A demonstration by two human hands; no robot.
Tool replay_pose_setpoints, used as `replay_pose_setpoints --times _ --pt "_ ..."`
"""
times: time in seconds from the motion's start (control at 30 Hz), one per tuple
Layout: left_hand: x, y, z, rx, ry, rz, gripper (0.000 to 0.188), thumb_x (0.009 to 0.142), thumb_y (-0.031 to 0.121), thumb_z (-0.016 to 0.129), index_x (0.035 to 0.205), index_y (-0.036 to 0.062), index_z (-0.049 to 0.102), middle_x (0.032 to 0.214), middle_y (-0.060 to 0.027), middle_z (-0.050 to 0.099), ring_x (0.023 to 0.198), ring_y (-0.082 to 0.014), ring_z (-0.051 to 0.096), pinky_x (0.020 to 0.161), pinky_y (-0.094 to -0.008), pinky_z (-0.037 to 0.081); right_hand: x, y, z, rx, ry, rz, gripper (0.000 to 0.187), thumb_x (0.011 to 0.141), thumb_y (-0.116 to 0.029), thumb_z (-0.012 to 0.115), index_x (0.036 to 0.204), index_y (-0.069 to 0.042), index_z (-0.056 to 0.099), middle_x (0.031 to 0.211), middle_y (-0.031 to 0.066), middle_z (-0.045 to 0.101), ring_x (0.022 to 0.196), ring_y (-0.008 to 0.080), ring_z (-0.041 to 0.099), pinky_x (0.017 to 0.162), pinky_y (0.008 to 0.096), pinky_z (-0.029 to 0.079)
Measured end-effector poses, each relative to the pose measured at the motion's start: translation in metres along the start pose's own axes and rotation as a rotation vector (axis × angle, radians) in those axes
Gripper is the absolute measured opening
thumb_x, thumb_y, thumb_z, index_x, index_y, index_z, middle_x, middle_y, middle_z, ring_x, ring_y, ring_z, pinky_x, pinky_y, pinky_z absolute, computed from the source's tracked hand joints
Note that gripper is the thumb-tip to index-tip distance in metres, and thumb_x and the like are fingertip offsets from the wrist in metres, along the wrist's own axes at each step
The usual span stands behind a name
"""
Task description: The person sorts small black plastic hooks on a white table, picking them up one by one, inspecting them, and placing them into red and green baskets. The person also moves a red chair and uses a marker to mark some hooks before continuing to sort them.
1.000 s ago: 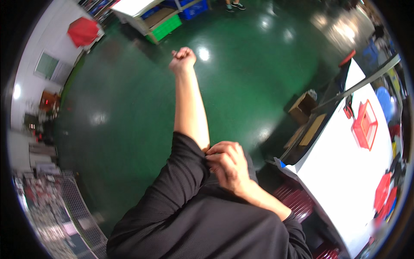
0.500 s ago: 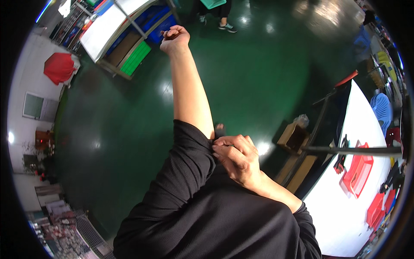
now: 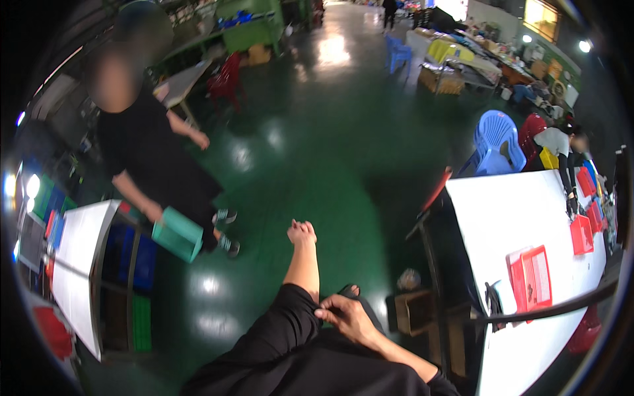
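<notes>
My left arm reaches forward over the green floor. At its end, my left hand (image 3: pixel 302 231) has its fingers curled in, with nothing seen in them. A black sleeve (image 3: pixel 285 317) is bunched around that arm near the elbow. My right hand (image 3: pixel 350 318) crosses in front of my body, its thumb and fingers pinching the edge of this sleeve on the inner side of the arm.
To the right stands a white table (image 3: pixel 489 218) with a red basket (image 3: pixel 531 280) and a blue chair (image 3: pixel 496 142) behind it. A cardboard box (image 3: pixel 413 313) sits under its edge. At left, a person (image 3: pixel 155 142) carries a teal bin (image 3: pixel 177 234) beside another white table (image 3: pixel 78 264).
My view has swung up and to the right, bringing the walking person with the teal bin fully into sight. My right hand still pinches the left sleeve; the left arm remains stretched out.
</notes>
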State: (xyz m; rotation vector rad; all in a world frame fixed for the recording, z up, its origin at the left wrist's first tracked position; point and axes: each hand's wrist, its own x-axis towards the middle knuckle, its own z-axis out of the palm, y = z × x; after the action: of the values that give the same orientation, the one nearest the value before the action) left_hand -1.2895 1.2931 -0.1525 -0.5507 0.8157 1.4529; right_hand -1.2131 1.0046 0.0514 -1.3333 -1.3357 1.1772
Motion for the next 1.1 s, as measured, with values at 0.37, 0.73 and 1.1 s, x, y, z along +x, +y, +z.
replay_pose_setpoints --times 0.37,0.73,1.1 --pt "0.248 -0.127 0.201 0.074 0.191 0.108 0.024 0.081 0.016 0.030 0.064 0.0166 0.046 0.051 0.0018 0.041 0.037 -0.0134 0.032 0.036 -0.0261 0.028 0.349 0.032 -0.212 0.220 -0.159 -0.198 0.014 0.089 -0.015 0.057 0.091 -0.002 0.052 0.110 0.0091 0.058 0.105 0.0210 0.054 0.093 0.0318 0.041" --pt "0.516 -0.363 0.499 0.325 0.130 -0.002 0.026 0.085 0.020 0.035 0.067 0.0172 0.054 0.059 0.0072 0.049 0.051 -0.0097 0.047 0.061 -0.0256 0.045 0.675 0.095 -0.483 0.070 0.079 -0.221 0.020 0.087 -0.019 0.059 0.084 0.000 0.052 0.099 0.0093 0.056 0.095 0.0228 0.057 0.083 0.0343 0.045" --pt "0.573 -0.942 0.835 1.048 -0.286 -0.291 0.025 0.090 0.024 0.038 0.085 0.0157 0.061 0.069 0.0039 0.057 0.058 -0.0130 0.053 0.061 -0.0292 0.049 0.843 0.168 -0.887 0.328 0.514 -0.164 0.020 0.087 -0.021 0.060 0.081 -0.003 0.053 0.098 0.0086 0.060 0.091 0.0160 0.058 0.080 0.0296 0.046"
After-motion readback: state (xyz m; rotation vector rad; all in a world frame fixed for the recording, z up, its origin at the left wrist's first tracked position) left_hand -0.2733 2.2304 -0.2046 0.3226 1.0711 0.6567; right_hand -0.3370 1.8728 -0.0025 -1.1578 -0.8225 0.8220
